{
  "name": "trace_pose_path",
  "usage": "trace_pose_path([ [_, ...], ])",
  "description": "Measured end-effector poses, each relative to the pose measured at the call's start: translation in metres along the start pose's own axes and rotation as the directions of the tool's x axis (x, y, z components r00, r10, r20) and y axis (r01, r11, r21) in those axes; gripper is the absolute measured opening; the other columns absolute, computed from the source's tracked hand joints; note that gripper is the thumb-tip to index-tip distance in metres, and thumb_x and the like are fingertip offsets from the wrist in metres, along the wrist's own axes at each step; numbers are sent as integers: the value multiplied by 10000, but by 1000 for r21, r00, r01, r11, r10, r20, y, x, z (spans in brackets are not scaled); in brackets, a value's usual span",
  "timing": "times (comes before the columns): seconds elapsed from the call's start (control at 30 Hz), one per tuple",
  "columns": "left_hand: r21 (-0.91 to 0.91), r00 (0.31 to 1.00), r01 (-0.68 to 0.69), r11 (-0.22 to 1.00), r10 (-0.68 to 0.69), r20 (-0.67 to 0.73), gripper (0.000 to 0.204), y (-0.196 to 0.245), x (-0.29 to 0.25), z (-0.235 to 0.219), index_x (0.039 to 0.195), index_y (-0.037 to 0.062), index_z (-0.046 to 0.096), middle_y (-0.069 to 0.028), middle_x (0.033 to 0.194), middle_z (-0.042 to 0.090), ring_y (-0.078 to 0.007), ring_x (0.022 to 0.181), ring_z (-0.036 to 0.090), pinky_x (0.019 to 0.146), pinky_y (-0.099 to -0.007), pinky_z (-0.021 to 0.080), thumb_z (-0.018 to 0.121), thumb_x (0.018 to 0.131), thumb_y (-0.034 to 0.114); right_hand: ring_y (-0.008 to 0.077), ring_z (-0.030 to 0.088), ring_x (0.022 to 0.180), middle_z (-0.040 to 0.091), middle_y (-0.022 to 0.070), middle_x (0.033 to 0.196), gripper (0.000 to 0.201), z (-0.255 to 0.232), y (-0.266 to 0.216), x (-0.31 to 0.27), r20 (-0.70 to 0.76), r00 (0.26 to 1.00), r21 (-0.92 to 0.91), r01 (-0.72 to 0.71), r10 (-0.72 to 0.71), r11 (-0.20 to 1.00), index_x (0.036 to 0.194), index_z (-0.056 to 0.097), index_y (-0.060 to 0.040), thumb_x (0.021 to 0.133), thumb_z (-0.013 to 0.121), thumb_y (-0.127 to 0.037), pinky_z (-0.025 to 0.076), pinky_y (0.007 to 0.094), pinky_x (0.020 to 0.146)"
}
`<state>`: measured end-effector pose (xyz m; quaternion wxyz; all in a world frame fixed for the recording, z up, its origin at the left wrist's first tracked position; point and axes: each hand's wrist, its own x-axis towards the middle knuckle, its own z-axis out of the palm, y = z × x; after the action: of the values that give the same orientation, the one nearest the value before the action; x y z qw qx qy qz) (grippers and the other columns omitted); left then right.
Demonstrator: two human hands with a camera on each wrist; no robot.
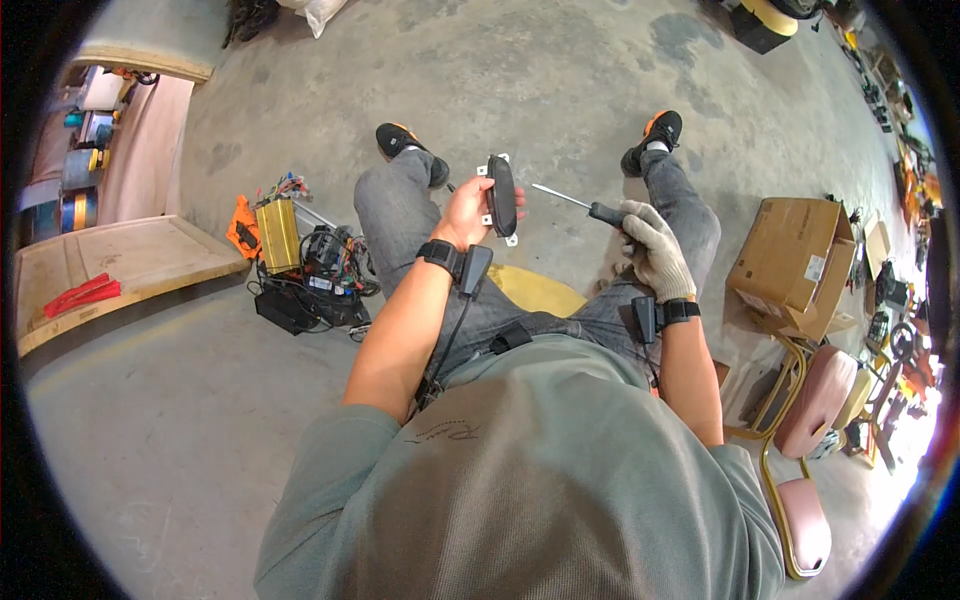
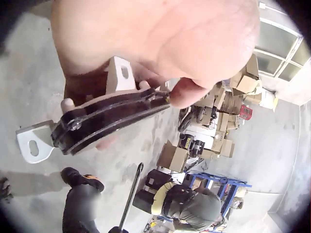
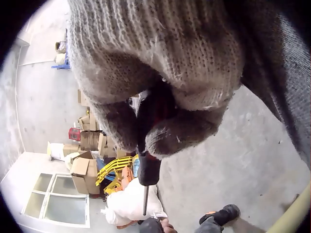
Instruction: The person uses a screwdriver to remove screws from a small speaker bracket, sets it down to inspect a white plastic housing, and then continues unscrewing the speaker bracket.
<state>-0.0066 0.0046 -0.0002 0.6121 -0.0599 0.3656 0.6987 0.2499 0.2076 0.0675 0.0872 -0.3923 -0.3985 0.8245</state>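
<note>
My bare left hand grips a long black part with rounded ends, which has pale metal mounting tabs along its edges. Up close in the left wrist view, one slotted tab juts from the end of the part and another rises beside the palm. My right hand, in a knitted glove, holds a screwdriver by its dark handle. The metal shaft points toward the black part, its tip a short gap away from it. In the right wrist view, gloved fingers wrap the handle.
Left of my legs lie a gold metal box and a heap of black devices with cables. A low wooden board bears red strips. At the right stand a cardboard box and pink padded seats. Another person bends over farther off.
</note>
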Motion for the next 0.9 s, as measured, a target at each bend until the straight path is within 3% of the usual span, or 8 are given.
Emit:
trace_pose_path([
  [0.07, 16, 999, 6, 1000, -6, -32, 403, -2, 1, 2, 1233, -66, 529, -249, 1176, 630, -337, 1075, 642, 938, -460, 535, 456, 1000, 255, 95, 539, 705, 567, 37, 931, 296, 1, -2, -1, 17, 1000, 21, -22, 21, 1000, 1218, 562, -30, 940, 613, -116, 476, 213, 579],
  [0.17, 111, 1000, -11, 994, 8, 26, 391, -2, 1, 2, 1235, -47, 544, -221, 1195, 632, -324, 1091, 638, 952, -438, 528, 478, 1023, 275, 92, 535, 692, 563, 38, 920, 278, 4, -5, -5, 44, 998, 38, -50, 48, 998, 1203, 563, -30, 943, 610, -115, 471, 208, 573],
  [0.23, 201, 997, 16, 979, -31, 75, 355, -2, 1, 0, 1183, -6, 579, -139, 1131, 666, -257, 1044, 652, 895, -404, 537, 541, 1009, 302, 89, 532, 684, 563, 39, 911, 266, 4, -5, -5, 55, 997, 34, -56, 54, 998, 1193, 565, -30, 943, 608, -113, 467, 204, 570],
  [0.43, 294, 1000, 16, 956, -20, 11, 350, -4, -3, 6, 1239, -3, 563, -135, 1220, 639, -253, 1132, 630, 939, -380, 526, 600, 982, 231, 99, 530, 679, 570, 51, 883, 288, 6, -6, -5, 101, 992, 8, -80, 79, 997, 1159, 573, 3, 914, 657, -123, 448, 213, 561],
  [0.5, 331, 1000, 19, 944, -17, -10, 360, -3, -5, 10, 1236, -2, 562, -124, 1214, 640, -245, 1129, 631, 939, -373, 523, 614, 975, 240, 81, 523, 610, 551, 21, 843, 228, 8, -7, -5, 99, 987, -42, -122, 126, 992, 1142, 571, -56, 935, 633, -127, 450, 211, 519],
  [0.9, 436, 997, 16, 900, 16, -70, 371, -3, -5, 11, 1177, 21, 578, -73, 1138, 648, -203, 1076, 640, 916, -337, 519, 704, 921, 258, 79, 505, 567, 556, 22, 831, 254, 9, -5, -5, 85, 989, -76, -115, 122, 990, 1157, 565, -51, 937, 640, -154, 416, 206, 486],
])
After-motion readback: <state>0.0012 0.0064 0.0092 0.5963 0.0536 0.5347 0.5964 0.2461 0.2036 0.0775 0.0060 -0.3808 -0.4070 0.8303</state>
